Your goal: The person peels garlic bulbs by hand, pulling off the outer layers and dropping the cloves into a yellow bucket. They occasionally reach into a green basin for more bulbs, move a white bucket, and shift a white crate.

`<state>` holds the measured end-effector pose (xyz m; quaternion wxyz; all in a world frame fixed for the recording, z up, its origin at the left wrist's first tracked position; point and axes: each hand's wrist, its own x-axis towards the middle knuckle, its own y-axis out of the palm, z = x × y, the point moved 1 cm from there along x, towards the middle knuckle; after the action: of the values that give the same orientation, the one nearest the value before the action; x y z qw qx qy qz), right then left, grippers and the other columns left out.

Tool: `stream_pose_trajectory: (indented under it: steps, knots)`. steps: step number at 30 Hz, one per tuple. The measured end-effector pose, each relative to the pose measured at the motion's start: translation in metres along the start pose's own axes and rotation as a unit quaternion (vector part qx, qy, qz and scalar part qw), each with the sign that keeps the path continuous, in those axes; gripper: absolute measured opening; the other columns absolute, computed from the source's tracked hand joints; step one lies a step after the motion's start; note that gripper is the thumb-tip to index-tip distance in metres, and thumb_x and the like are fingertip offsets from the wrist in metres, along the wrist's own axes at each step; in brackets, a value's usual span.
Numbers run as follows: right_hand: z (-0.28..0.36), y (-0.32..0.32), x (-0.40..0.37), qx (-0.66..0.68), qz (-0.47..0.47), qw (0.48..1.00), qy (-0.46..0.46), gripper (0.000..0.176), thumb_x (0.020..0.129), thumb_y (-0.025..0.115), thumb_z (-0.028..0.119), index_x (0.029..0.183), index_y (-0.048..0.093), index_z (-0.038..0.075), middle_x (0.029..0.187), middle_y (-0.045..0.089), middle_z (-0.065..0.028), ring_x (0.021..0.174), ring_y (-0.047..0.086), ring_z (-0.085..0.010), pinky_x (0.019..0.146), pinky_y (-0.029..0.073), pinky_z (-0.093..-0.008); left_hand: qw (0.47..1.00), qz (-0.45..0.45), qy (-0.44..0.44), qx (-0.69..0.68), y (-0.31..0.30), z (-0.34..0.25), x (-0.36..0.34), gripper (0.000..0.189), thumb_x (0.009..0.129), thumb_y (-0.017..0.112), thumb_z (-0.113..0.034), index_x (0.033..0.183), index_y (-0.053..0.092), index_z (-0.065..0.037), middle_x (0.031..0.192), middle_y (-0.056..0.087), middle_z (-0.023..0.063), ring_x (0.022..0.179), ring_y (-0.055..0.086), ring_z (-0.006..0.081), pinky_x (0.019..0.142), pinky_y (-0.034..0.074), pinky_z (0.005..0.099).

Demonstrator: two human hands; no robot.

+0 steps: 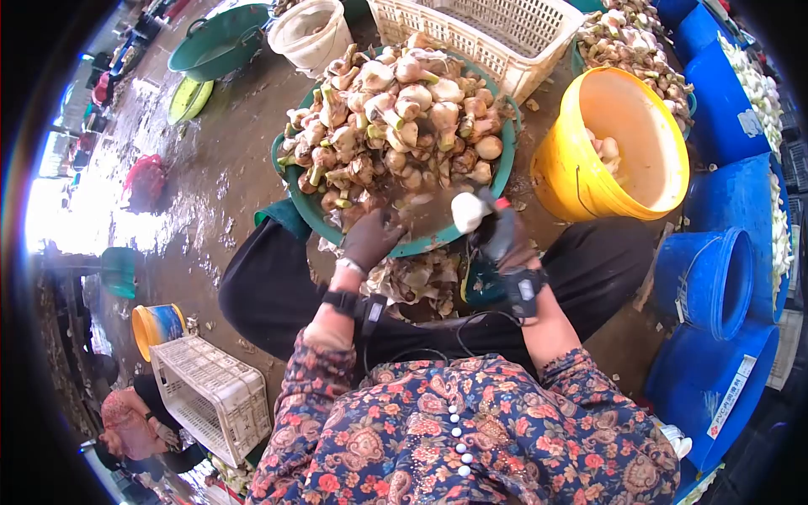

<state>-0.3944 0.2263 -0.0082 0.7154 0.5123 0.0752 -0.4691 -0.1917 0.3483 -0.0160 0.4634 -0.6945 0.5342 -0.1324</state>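
Observation:
A wide green basin [510,151] in front of me is heaped with garlic bulbs [396,101], many with stems and brown skins. My left hand [370,241], in a dark glove, reaches over the basin's near rim beside the lowest bulbs; its fingers are bent and blurred, and whether they hold anything is unclear. My right hand [503,240], also gloved, is closed round a tool with a red part, whose shape is mostly hidden. A peeled white garlic bulb [468,212] is at the tool's tip, over the basin's right edge.
A yellow bucket [551,168] with some peeled bulbs stands at the right. Blue tubs [669,282] line the far right. White crates [198,379] lie at lower left and top. Peelings [412,282] lie between my legs. Another person [135,421] sits at lower left.

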Motion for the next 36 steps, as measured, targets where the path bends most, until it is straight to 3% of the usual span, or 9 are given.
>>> stream_pose_trajectory:
  steps: [2,4,10,13,22,27,31,33,36]
  knots:
    - [0.032,0.017,-0.012,0.107,0.015,0.993,-0.049,0.056,0.085,0.053,0.047,0.115,0.054,0.000,0.095,0.062,-0.0099,0.082,0.058,-0.0194,0.071,0.046,-0.0326,0.999,-0.013,-0.012,0.049,0.015,-0.009,0.028,0.055,0.072,0.064,-0.044,0.107,0.057,-0.002,0.096,0.062,0.0202,0.092,0.059,0.0347,0.079,0.047,0.0404]
    - [0.075,0.032,-0.033,0.208,0.398,0.891,-0.068,0.067,0.084,0.048,0.056,0.119,0.049,-0.001,0.104,0.061,-0.0131,0.093,0.058,-0.0226,0.076,0.047,-0.0368,0.995,-0.022,-0.026,0.099,0.037,-0.010,0.052,0.060,0.072,0.064,-0.045,0.113,0.053,-0.002,0.102,0.061,0.0211,0.095,0.058,0.0359,0.081,0.047,0.0406]
    - [0.029,-0.024,-0.001,0.015,0.030,0.999,0.032,0.055,0.085,0.048,0.055,0.104,0.057,0.004,0.080,0.064,-0.0083,0.068,0.062,-0.0213,0.061,0.051,-0.0348,0.969,0.025,-0.047,0.241,0.072,-0.003,0.069,0.075,0.071,0.059,-0.053,0.123,0.044,-0.001,0.110,0.057,0.0229,0.100,0.056,0.0359,0.084,0.046,0.0429]
    - [-0.005,-0.024,0.009,-0.031,0.012,0.991,0.126,0.045,0.086,0.053,0.048,0.096,0.058,0.005,0.074,0.063,-0.0063,0.060,0.061,-0.0185,0.054,0.051,-0.0294,0.967,0.173,-0.048,0.180,0.044,0.007,0.071,0.070,0.069,0.060,-0.055,0.115,0.054,-0.002,0.105,0.060,0.0213,0.098,0.059,0.0342,0.083,0.047,0.0409]
    - [-0.035,0.010,-0.004,-0.359,-0.052,0.932,0.021,0.049,0.084,0.056,0.049,0.101,0.058,0.003,0.086,0.057,-0.0034,0.073,0.055,-0.0121,0.054,0.047,-0.0249,0.999,0.046,-0.020,-0.019,-0.011,-0.001,0.027,0.046,0.070,0.072,-0.037,0.102,0.064,-0.005,0.095,0.065,0.0137,0.088,0.063,0.0260,0.076,0.050,0.0346]
    - [-0.059,0.001,0.010,-0.207,0.124,0.960,0.140,0.055,0.085,0.051,0.054,0.110,0.055,0.004,0.089,0.059,-0.0051,0.071,0.057,-0.0130,0.056,0.047,-0.0267,0.926,0.072,0.117,-0.352,-0.011,-0.047,-0.020,0.054,0.070,0.075,-0.014,0.115,0.052,0.002,0.111,0.057,0.0091,0.098,0.055,0.0142,0.084,0.047,0.0288]
    - [-0.038,0.021,-0.019,-0.171,0.103,0.945,0.259,0.051,0.085,0.049,0.055,0.097,0.061,0.007,0.070,0.061,-0.0071,0.060,0.058,-0.0170,0.056,0.046,-0.0311,0.954,-0.012,0.106,-0.281,-0.009,-0.052,-0.036,0.056,0.067,0.077,-0.017,0.113,0.053,0.002,0.109,0.057,0.0108,0.098,0.055,0.0161,0.083,0.047,0.0298]
    - [-0.045,0.004,-0.005,-0.542,0.012,0.824,-0.166,0.053,0.085,0.050,0.054,0.082,0.063,0.003,0.062,0.058,-0.0106,0.061,0.060,-0.0215,0.054,0.044,-0.0364,0.961,-0.019,0.079,-0.266,-0.017,-0.058,-0.043,0.057,0.065,0.078,-0.019,0.112,0.054,0.002,0.108,0.057,0.0119,0.097,0.057,0.0183,0.082,0.047,0.0305]
    - [-0.039,0.017,-0.014,-0.581,-0.003,0.778,-0.240,0.046,0.084,0.057,0.045,0.077,0.062,-0.001,0.060,0.057,-0.0147,0.057,0.054,-0.0227,0.054,0.041,-0.0370,0.980,-0.065,0.153,-0.110,-0.021,-0.062,-0.047,0.057,0.058,0.080,-0.025,0.106,0.058,-0.003,0.095,0.056,0.0152,0.090,0.058,0.0311,0.080,0.047,0.0363]
